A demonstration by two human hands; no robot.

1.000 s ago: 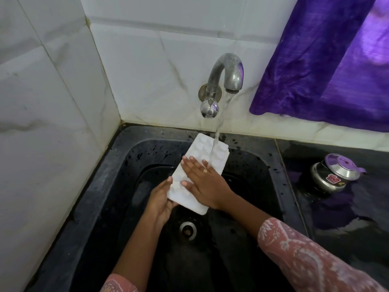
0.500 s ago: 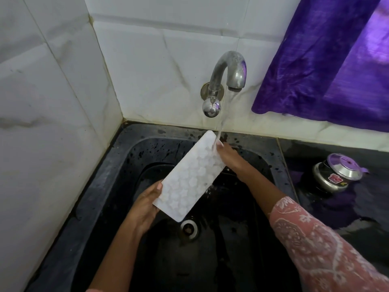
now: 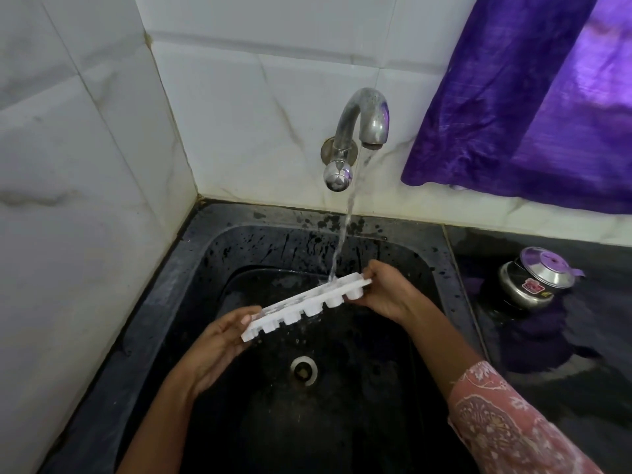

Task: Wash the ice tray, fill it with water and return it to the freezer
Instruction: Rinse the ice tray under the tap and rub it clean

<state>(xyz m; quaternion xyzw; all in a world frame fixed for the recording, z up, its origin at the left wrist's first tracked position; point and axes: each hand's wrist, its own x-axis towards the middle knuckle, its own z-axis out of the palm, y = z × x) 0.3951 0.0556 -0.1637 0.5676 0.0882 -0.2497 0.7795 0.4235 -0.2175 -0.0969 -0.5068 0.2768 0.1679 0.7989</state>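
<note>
A white plastic ice tray (image 3: 304,307) is held over the black sink (image 3: 191,268), nearly level, its cups seen from the side. My left hand (image 3: 219,340) grips its near left end. My right hand (image 3: 386,292) grips its far right end. Water runs from the metal tap (image 3: 362,124) in a thin stream onto the tray's upper face near my right hand and spills off it.
The sink drain (image 3: 303,370) lies below the tray. A small steel pot with a lid (image 3: 537,280) stands on the dark wet counter to the right. A purple curtain (image 3: 533,97) hangs at the upper right. White tiled walls close the left and back.
The tray was turned from tilted with its underside facing me to nearly flat, cups up. My right hand went from rubbing its surface to gripping its far end.
</note>
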